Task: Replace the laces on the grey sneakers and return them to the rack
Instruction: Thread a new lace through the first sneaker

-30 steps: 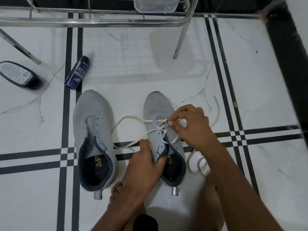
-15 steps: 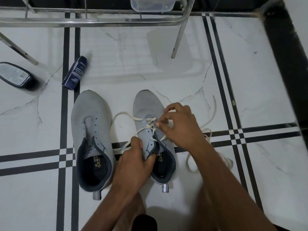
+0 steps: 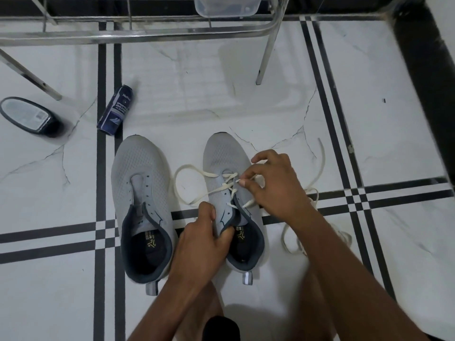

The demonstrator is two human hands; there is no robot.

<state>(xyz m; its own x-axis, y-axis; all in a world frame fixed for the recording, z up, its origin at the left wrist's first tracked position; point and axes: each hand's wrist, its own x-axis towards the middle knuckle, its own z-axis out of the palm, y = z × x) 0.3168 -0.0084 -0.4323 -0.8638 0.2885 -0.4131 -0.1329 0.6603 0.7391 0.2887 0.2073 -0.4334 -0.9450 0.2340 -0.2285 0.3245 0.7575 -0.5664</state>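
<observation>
Head view: two grey sneakers side by side on tiled floor below rack (image 3: 138,38), left hand (image 3: 200,244) gripping right sneaker (image 3: 232,200) at its collar, right hand (image 3: 275,183) pinching white lace (image 3: 197,198) over eyelets, left sneaker (image 3: 141,200) unlaced.

the single head-worn camera looked steeply down, close over the tiled floor (image 3: 270,107), its view facing the rack (image 3: 147,36).
</observation>
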